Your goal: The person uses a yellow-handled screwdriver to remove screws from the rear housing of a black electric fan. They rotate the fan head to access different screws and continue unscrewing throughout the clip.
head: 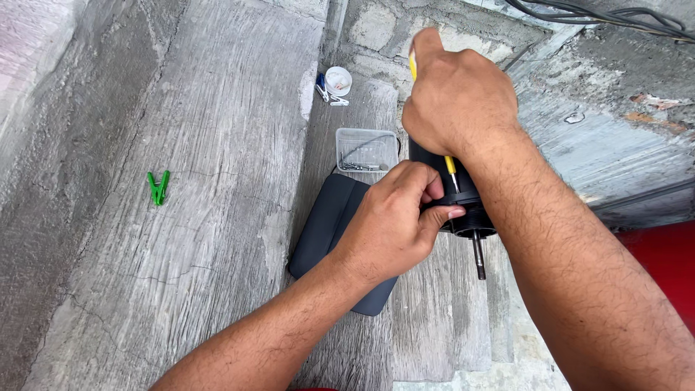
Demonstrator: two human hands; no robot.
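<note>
Black motor (456,195) taken as the landmark; it lies on its side on the worn wooden board (217,181), its metal shaft (478,255) pointing toward the person.

- Left hand (391,224): fingers curled and pressed against the motor's near side, thumb laid along the ribbed collar. The housing is steadied, not lifted.
- Right hand (456,90): above the motor, fist wrapped tight round the handle of a yellow screwdriver (451,165). The blade is angled down into the top of the housing. The tip and whatever it meets are hidden by the left fingers.
- Left of the motor, partly beneath the left wrist: a dark grey cover (326,217), flat on the board and apart from the housing. Judged to be a panel already taken off.
- Just beyond the cover, left of the motor: a small clear box (367,150) with screws and small metal bits inside. Some fasteners are thus judged already out.
- Farther off, behind the box: a small white cap (338,80) and pale clips (333,96).
- Well to the left of the motor: a green clothes peg (158,187), unconnected.

Progress, as a judgement: work on the housing partly done; at least one fastening is being driven now. How many remain cannot be told.
</note>
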